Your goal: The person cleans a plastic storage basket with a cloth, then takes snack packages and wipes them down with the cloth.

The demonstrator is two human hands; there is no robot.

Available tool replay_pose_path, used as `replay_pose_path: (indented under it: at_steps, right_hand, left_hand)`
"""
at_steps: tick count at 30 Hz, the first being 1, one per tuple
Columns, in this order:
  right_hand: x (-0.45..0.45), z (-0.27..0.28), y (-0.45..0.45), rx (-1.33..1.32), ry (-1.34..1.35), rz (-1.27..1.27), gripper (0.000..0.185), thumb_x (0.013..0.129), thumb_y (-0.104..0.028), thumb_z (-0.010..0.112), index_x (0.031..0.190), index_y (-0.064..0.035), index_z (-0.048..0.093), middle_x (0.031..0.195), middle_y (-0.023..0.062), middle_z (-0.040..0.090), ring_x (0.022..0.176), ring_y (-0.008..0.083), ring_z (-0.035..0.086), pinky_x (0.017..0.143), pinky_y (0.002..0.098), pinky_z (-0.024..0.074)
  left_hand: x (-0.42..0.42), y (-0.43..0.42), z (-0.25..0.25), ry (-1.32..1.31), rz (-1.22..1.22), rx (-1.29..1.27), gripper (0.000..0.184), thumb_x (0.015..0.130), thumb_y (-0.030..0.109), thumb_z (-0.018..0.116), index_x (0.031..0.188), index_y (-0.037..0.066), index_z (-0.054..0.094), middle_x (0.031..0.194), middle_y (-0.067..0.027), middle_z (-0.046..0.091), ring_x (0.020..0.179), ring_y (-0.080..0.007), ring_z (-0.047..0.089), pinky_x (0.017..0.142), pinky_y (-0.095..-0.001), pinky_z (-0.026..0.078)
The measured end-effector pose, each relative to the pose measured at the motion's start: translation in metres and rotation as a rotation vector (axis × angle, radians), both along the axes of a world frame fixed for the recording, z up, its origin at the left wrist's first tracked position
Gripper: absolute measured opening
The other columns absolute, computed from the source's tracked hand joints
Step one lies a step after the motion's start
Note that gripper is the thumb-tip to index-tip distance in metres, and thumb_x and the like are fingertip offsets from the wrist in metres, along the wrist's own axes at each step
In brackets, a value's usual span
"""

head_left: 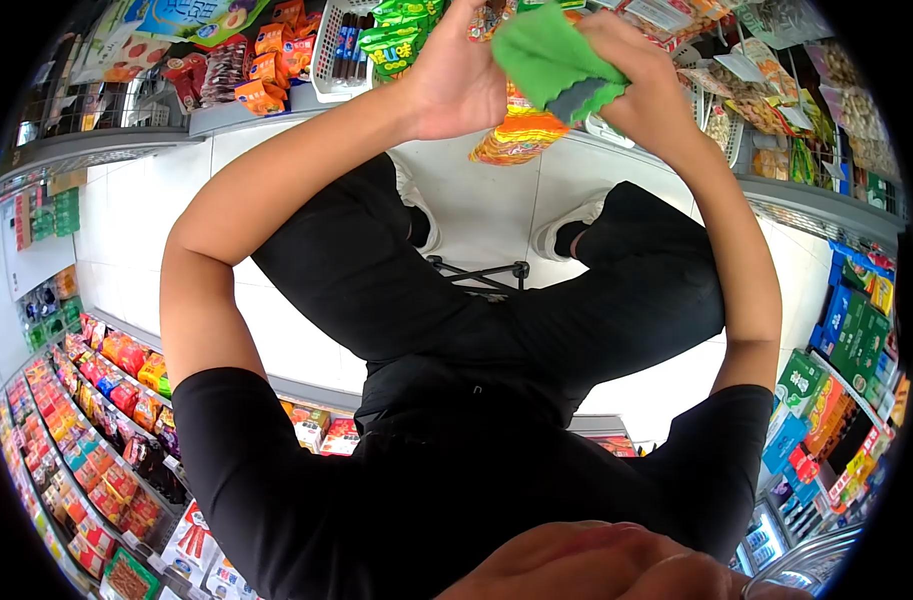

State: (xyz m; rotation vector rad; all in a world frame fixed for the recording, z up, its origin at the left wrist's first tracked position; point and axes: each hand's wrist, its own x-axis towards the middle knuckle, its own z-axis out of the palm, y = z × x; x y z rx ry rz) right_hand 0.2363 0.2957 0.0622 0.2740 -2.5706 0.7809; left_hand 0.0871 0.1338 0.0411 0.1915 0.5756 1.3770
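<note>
My right hand (651, 85) grips a green cloth (551, 55) with a dark grey underside showing at its lower corner. My left hand (461, 75) is closed at the edge of an orange and yellow snack bag (519, 135), which sticks out past the shelf front over the floor. The cloth covers the bag's middle, and the left fingertips are partly hidden at the top of the view. Green snack packets (396, 38) lie just left of my left hand.
A white basket (328, 50) stands on the shelf ahead, near orange packets (266, 70). Further snack bags (756, 95) fill the shelf at right. Racks of packets (106, 430) are at lower left, boxes (826, 390) at right. A folding stool frame (476, 270) shows between my legs.
</note>
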Motion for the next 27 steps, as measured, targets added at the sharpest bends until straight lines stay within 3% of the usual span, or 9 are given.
replay_pose_path:
  at_steps: [3,9,15,21,24,27]
  right_hand:
    - [0.002,0.008,-0.004,-0.028,-0.164,0.125,0.042,0.071,0.001,0.074,0.112,0.0003,0.064,0.109,0.0136,0.063,0.099,0.0325,0.062,0.088,0.0372,0.0498]
    - [0.001,-0.003,0.013,0.087,-0.02,-0.084,0.042,0.071,0.0,0.074,0.111,0.0,0.064,0.109,0.014,0.063,0.1,0.0327,0.062,0.089,0.0365,0.0498]
    - [0.004,0.009,0.004,0.004,-0.132,0.076,0.044,0.071,-0.001,0.075,0.113,0.0,0.064,0.112,0.0147,0.064,0.102,0.0336,0.063,0.09,0.0367,0.0496]
    - [0.002,-0.001,0.013,0.043,-0.064,-0.086,0.043,0.07,-0.001,0.075,0.112,0.0002,0.063,0.111,0.0134,0.063,0.1,0.0328,0.062,0.089,0.0366,0.0496]
    - [0.003,-0.002,0.004,0.074,-0.006,-0.003,0.042,0.071,-0.002,0.075,0.11,0.0003,0.063,0.109,0.0128,0.063,0.098,0.0331,0.062,0.088,0.0368,0.0497]
    - [0.003,0.01,-0.012,0.009,-0.124,0.088,0.041,0.07,-0.004,0.076,0.108,0.0001,0.063,0.107,0.0124,0.063,0.096,0.0331,0.062,0.085,0.0374,0.0499]
  left_hand:
    - [-0.004,-0.002,-0.01,-0.059,-0.026,-0.019,0.083,0.096,0.072,0.03,0.147,0.009,0.044,0.141,-0.0129,0.055,0.128,-0.0279,0.056,0.111,-0.0448,0.041]
    - [0.0,0.002,0.0,0.043,0.013,0.019,0.08,0.096,0.071,0.033,0.145,0.009,0.046,0.138,-0.013,0.058,0.124,-0.0271,0.059,0.108,-0.0439,0.045]
    - [-0.005,-0.001,-0.004,-0.05,-0.051,0.005,0.076,0.098,0.067,0.034,0.145,0.009,0.046,0.137,-0.0134,0.058,0.123,-0.0274,0.06,0.108,-0.0439,0.046]
    - [-0.001,0.001,0.002,0.03,-0.007,0.075,0.076,0.097,0.067,0.036,0.144,0.008,0.047,0.137,-0.0142,0.058,0.126,-0.0274,0.058,0.109,-0.0432,0.045]
    - [-0.004,0.0,0.001,0.0,0.009,0.015,0.08,0.096,0.069,0.037,0.144,0.006,0.046,0.137,-0.0147,0.058,0.126,-0.0283,0.058,0.11,-0.0428,0.043]
    - [-0.008,-0.002,-0.011,-0.075,-0.026,0.002,0.086,0.093,0.072,0.036,0.144,0.004,0.046,0.138,-0.0154,0.058,0.124,-0.0288,0.058,0.11,-0.0422,0.042]
